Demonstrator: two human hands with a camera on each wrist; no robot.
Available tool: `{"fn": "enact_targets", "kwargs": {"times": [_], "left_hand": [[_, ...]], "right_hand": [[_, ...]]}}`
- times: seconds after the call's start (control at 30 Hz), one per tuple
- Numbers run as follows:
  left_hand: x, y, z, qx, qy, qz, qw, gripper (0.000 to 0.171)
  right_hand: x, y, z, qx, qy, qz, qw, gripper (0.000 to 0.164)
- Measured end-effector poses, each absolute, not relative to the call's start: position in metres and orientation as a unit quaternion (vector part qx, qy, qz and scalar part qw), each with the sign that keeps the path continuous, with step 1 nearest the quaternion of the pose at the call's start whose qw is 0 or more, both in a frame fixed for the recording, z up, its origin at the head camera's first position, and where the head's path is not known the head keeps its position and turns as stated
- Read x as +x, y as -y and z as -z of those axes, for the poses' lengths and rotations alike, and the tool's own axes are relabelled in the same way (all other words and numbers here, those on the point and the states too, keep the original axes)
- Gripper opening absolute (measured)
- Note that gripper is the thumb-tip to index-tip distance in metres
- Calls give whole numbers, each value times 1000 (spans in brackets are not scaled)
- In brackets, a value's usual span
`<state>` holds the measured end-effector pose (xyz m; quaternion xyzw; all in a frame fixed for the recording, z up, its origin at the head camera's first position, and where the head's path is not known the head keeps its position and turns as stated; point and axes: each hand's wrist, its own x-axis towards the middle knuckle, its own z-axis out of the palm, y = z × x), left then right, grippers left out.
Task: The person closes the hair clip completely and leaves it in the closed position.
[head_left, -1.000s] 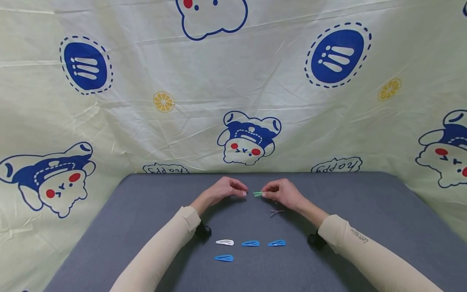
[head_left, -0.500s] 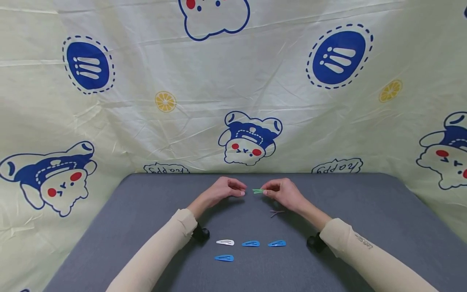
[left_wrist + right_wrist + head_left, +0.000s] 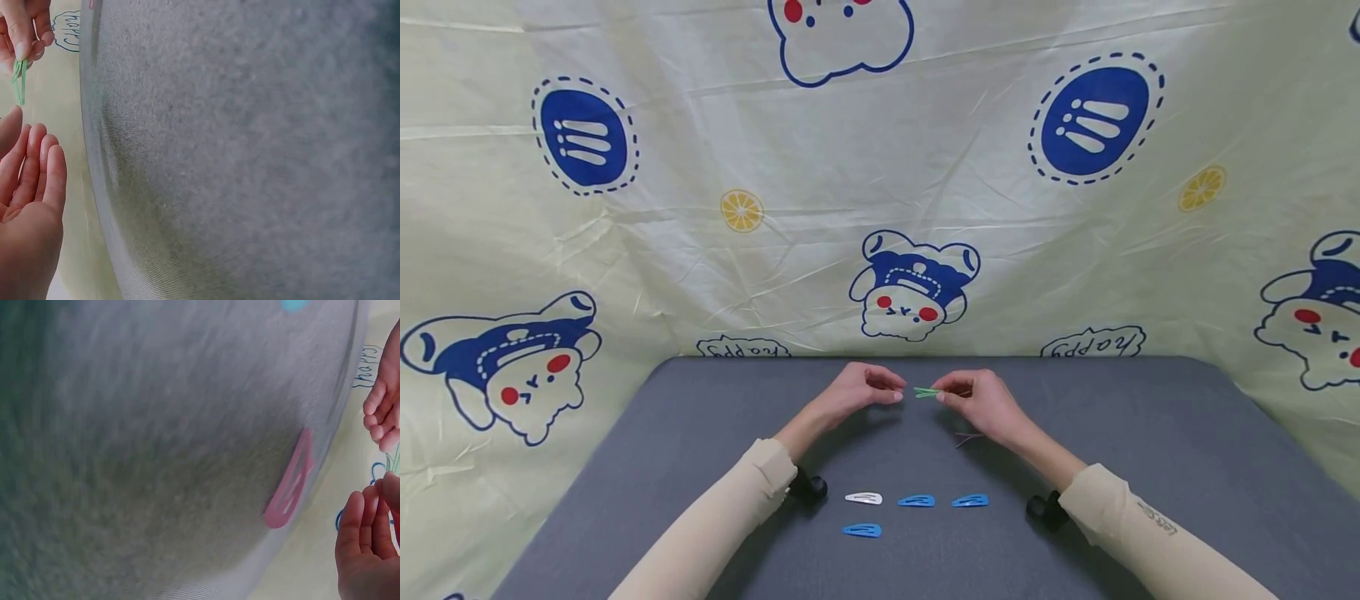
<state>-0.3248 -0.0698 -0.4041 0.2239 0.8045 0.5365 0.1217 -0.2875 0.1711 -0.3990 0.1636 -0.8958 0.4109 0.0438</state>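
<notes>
Between thumb and fingertips, my right hand pinches a green snap hair clip by one end, above the far part of the table. Its free end points left, its two parts spread apart in the left wrist view. Just left of the clip is my left hand, fingers extended and thumb apart, holding nothing; a small gap separates it from the clip. Below my right hand a pink snap hair clip lies on the table with its parts spread, partly hidden by the hand in the head view.
Nearer on the grey table lie a white hair clip and two blue hair clips in a row. A third blue hair clip lies in front of the white one. A printed curtain hangs behind the table.
My right hand has lifted the green hair clip slightly and shifted it a little left. The left hand stays nearly in place, its forearm drifting slightly left. The table clips have not moved.
</notes>
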Motion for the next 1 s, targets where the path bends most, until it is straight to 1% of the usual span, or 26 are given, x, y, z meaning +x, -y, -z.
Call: {"fn": "enact_targets", "kwargs": {"times": [0.13, 0.5, 0.8, 1.0], "left_hand": [[-322, 72, 405, 221, -805, -539, 115, 29], [-312, 81, 405, 222, -805, -544, 85, 30], [-289, 83, 394, 243, -805, -536, 75, 27], [-273, 84, 388, 252, -802, -539, 55, 23]], "right_hand": [[-282, -169, 398, 174, 890, -418, 51, 10], [-265, -167, 394, 167, 876, -447, 76, 13], [-244, -161, 385, 157, 860, -480, 76, 13], [-230, -158, 380, 158, 851, -495, 75, 15]]}}
